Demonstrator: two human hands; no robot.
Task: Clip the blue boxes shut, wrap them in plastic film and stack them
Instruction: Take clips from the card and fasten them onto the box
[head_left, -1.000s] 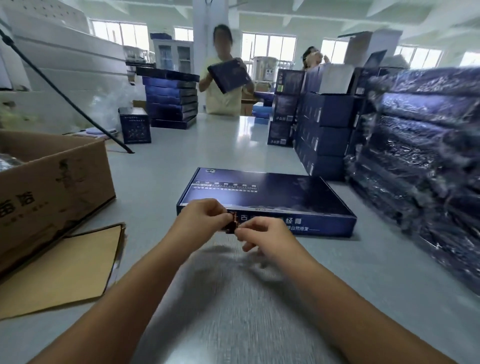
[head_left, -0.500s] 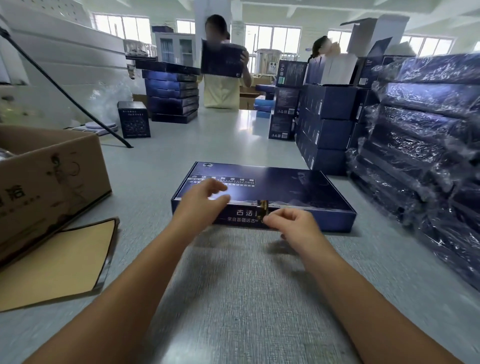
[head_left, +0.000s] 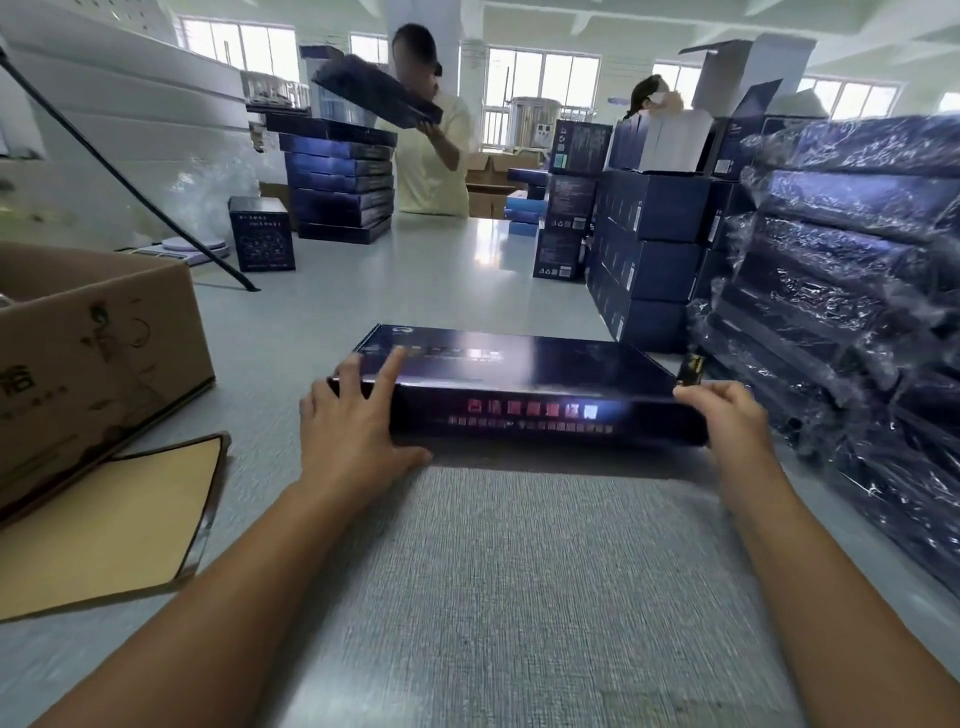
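- The left hand (head_left: 353, 421), at 11 o'clock, lies with fingers spread flat over the near left corner of the blue box (head_left: 519, 364), thumb low by its front wall. Pressing here should hold the lid closed.
- The right hand (head_left: 727, 410), at 1 o'clock, has its fingers curled, pinching a small dark clip (head_left: 691, 370) that stands above the box's near right corner.
- The box lies flat on the desk (head_left: 519, 571) at 12 o'clock. The clip should probably go squarely over the lid edge while the left hand stops any sliding.
- At 2 o'clock the film-wrapped stack (head_left: 857, 260) stands close, so the right elbow needs care.
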